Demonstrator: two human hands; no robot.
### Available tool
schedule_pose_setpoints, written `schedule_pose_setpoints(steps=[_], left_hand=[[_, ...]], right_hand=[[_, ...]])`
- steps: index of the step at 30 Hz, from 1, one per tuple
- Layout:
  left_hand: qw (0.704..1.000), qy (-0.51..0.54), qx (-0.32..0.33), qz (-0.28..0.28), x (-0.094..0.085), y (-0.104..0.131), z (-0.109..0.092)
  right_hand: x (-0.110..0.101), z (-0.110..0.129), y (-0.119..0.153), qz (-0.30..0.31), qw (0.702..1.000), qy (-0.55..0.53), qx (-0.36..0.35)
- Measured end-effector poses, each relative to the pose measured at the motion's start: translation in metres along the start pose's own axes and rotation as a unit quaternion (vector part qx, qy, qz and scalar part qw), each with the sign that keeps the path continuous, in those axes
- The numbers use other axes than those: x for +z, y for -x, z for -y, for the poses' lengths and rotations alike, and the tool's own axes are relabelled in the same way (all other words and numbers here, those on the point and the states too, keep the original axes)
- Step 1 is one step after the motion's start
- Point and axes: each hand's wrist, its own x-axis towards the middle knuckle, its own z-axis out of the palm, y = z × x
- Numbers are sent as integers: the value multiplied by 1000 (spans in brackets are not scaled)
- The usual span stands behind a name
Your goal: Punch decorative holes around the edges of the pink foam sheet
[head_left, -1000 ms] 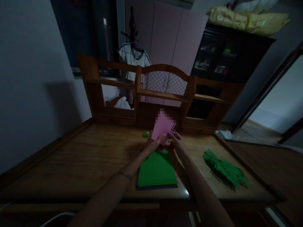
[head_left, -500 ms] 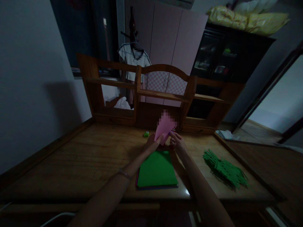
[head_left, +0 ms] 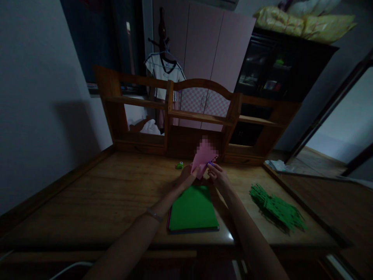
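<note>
A pink sheet of paper (head_left: 201,158) is held up above the desk, with a row of small holes or cut marks along its right edge. My left hand (head_left: 189,174) grips its lower left part, thumb on the front. At the right edge, my right hand (head_left: 217,173) is closed on a small purple tool (head_left: 210,163) that touches the paper. Below the hands lies a stack of coloured paper (head_left: 193,210) with a green sheet on top. Left of the pink paper sits a small green object (head_left: 179,165).
A pile of cut green paper (head_left: 277,208) lies on the right of the wooden desk (head_left: 116,194). A wooden shelf unit (head_left: 201,116) stands along the desk's back edge. Plastic wrapping (head_left: 278,166) lies at the back right corner.
The purple tool and my right hand have shifted very slightly at the paper's right edge. The pink paper has tilted a little to the right; my left hand still grips it.
</note>
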Motion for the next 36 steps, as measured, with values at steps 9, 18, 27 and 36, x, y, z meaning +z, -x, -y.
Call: schedule_pose_setpoints(steps=[9,18,27,36], left_hand=[[1000,-12,15,-8,-2,1,-5],[999,12,40,26,5,-5,11],[999,-2,43,28,6,-7,17],[1000,-3,23,16,5,-3,8]], right_hand=[[1,-1,-1,0,1000,-18,16],[2,-3,-2,4,1000,-18,14],[3,0,-1,-3,999,-23,34],[4,0,-1,-5,999,-25,41]])
